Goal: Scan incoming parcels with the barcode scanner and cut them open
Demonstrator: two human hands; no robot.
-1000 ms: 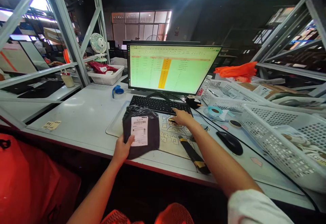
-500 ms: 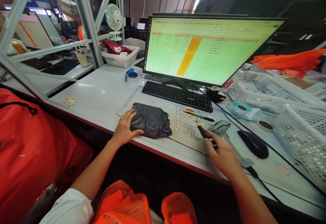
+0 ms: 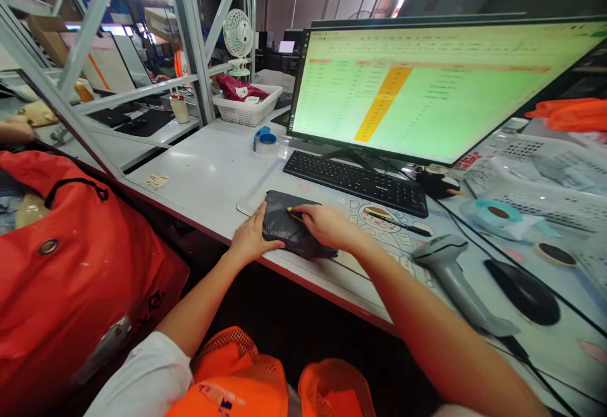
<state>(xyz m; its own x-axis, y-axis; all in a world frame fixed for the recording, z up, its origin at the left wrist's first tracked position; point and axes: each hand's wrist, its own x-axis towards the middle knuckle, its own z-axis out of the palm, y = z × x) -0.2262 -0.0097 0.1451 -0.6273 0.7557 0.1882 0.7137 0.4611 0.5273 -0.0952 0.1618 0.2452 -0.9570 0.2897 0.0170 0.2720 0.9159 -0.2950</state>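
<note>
A black plastic parcel (image 3: 289, 230) lies on the desk mat near the front edge of the desk. My left hand (image 3: 249, 240) holds its left end, fingers along the side and thumb at the near edge. Over the parcel's top, my right hand (image 3: 327, 224) is closed around a slim black utility knife (image 3: 294, 214) with a yellow tip. The knife's tip points left at the parcel's upper face; most of its handle is hidden in my fingers, and I cannot tell whether the tip touches the plastic.
Behind the parcel are a keyboard (image 3: 355, 180) and a monitor (image 3: 417, 94). A pen (image 3: 401, 222), a grey barcode scanner (image 3: 462, 284) and a mouse (image 3: 521, 290) lie to the right. Blue tape (image 3: 265, 140) and a white basket (image 3: 249, 110) stand farther back. At left is a red bag (image 3: 95, 265).
My right hand has moved left with the knife, from beside the scanner to above the parcel. My left hand stays at the parcel's left end. The view has turned slightly left.
</note>
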